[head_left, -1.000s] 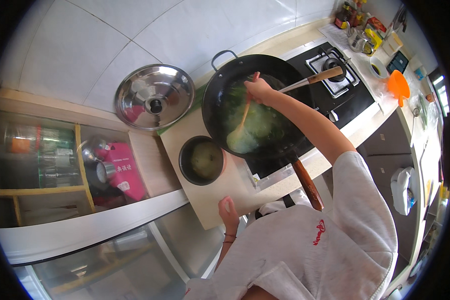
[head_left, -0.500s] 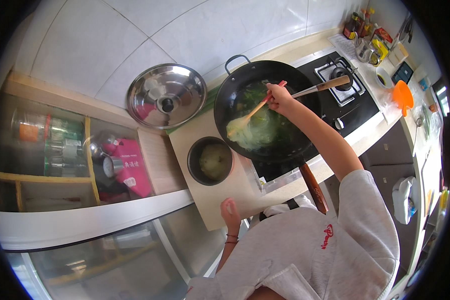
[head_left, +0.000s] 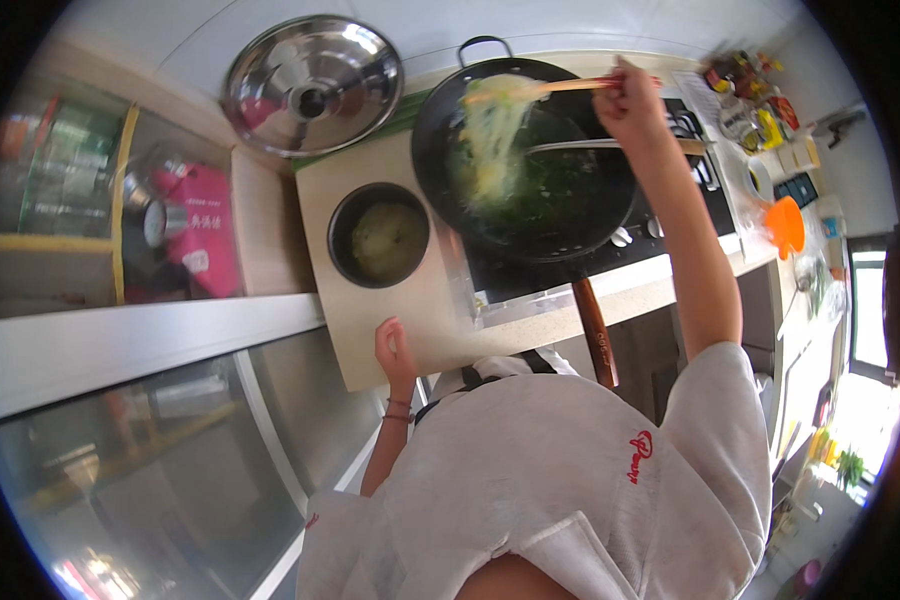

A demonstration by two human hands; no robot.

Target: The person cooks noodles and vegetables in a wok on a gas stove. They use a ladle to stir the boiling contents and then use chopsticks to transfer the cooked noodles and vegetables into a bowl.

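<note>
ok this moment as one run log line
right hand: gripping chopsticks | pale strands: hanging from chopsticks over wok | left hand: holding nothing visible, near dark pot

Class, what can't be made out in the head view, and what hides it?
Head view:
Metal-shafted utensil: its head, hidden by the soup.
Stove beneath the wok: covered by it.
Chopsticks: part of their length, covered by the right hand.
Bottles at upper right: labels too small and blurred.
</note>
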